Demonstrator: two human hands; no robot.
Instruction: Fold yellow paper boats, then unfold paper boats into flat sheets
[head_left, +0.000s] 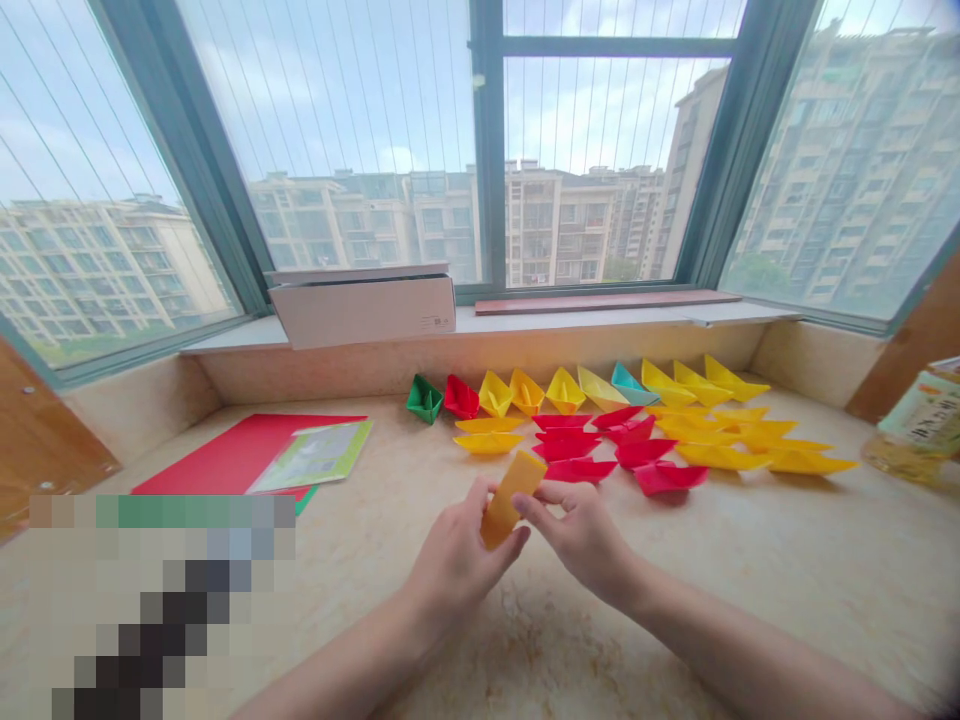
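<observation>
A folded strip of orange-yellow paper [510, 497] is held up between both hands above the stone sill. My left hand [457, 560] pinches its lower end, thumb over the front. My right hand [581, 535] pinches the strip from the right side, fingers curled. Just beyond the hands lie rows of folded paper boats: yellow ones [487, 442], red ones [570, 445] and more yellow ones [750, 440].
Upright paper boats line the back wall, a green one [424, 398] at the left and a teal one [630, 382] among yellow. Red and green paper sheets [247, 455] lie left. A white box [364, 305] rests on the window ledge. A bottle [919, 425] stands far right.
</observation>
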